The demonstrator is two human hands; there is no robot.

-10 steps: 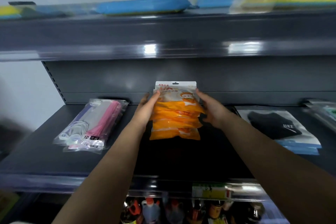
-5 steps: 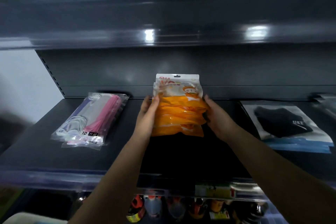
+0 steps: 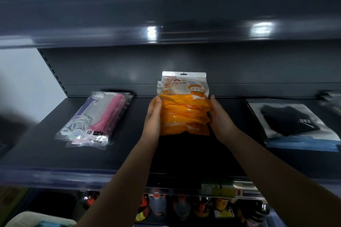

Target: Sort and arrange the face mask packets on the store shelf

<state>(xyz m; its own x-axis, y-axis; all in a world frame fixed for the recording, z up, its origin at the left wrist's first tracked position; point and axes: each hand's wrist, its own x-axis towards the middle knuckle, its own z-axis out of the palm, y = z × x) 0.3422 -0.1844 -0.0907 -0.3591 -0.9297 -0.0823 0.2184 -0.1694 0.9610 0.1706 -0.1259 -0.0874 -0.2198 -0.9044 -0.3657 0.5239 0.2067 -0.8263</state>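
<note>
Item: stack of orange mask packets (image 3: 184,110), held upright at the back middle of the shelf (image 3: 36,149), white header cards uppermost. It is pressed between the left hand (image 3: 153,116) and the right hand (image 3: 220,118), both with fingers straight and flat against the stack's sides. Header print is too blurred to be read.

Left of the left hand: clear packets of pink and grey masks (image 3: 94,121), laid flat, overlapping; "10" is legible on the label.

Right of the right hand: black mask packet (image 3: 289,120), marked "UKE", laid over blue packets (image 3: 302,145).

Progress, as judged: three groups are separated; the orange stack is being squared and is not yet released.
</note>
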